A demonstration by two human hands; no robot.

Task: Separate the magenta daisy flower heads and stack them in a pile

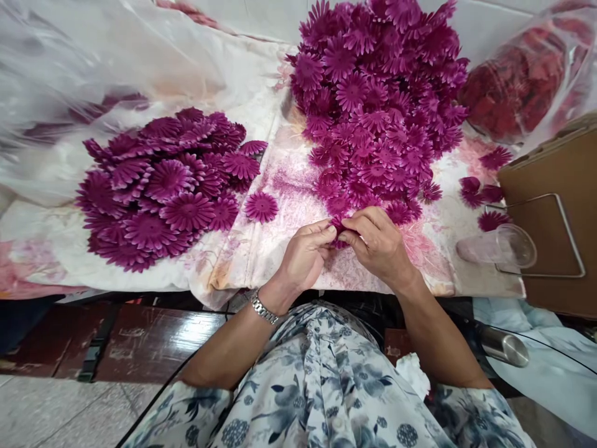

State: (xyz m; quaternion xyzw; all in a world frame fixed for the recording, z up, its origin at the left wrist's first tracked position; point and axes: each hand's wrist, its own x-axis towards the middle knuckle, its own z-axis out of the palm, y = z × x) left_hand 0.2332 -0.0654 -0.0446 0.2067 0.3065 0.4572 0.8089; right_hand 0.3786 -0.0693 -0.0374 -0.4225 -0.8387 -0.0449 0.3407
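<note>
Got a clear plastic cup (485,247) near the table's (254,255) right edge, plus a tan cardboard box (559,180) just beside it with a bent silver wire loop (571,236). There's also a see-through plastic bag of dark red stuff (515,81) by the far right corner, and milky plastic sheeting (116,43) over the far left.

Shows matt, cloth-like flowers (168,180) — also a smooth, clear plastic cup (506,247), a shiny metal wristband (265,308) — and a matt cardboard box (545,230).

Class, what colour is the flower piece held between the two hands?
The flower piece is deep magenta-purple, seen best in the head view.
</note>
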